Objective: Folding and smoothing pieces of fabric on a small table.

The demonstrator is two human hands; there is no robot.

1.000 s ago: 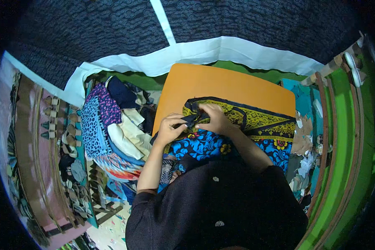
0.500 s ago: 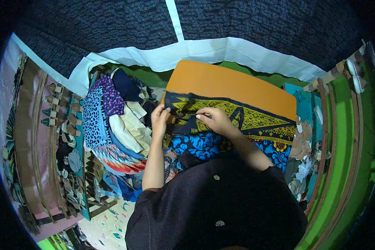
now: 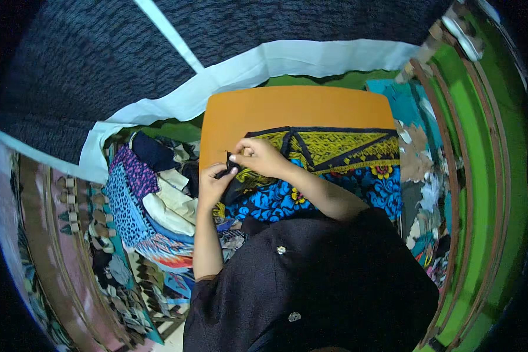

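A black, yellow and blue patterned cloth (image 3: 349, 152) lies over the near part of an orange board (image 3: 299, 105). My left hand (image 3: 214, 182) pinches a dark, bunched corner of this cloth at the board's left side. Close against it, my right hand (image 3: 257, 155) has thumb and forefinger closed on the same bunched edge. The cloth is gathered and lifted between the hands, while its right part stays spread, with blue flowers along the near side. The exact fold under my fingertips is hard to make out.
Left of the board is a heap of clothes, with a blue spotted cloth (image 3: 123, 202) and a cream cloth (image 3: 170, 205). Shoe forms line a rack (image 3: 69, 205) at far left. Cut scraps (image 3: 413, 152) lie at right beside wooden rails (image 3: 452, 146). A white-edged dark cloth hangs behind.
My right hand has moved left to meet my left hand, and the cloth's left corner is now bunched and raised between them. The view has turned slightly.
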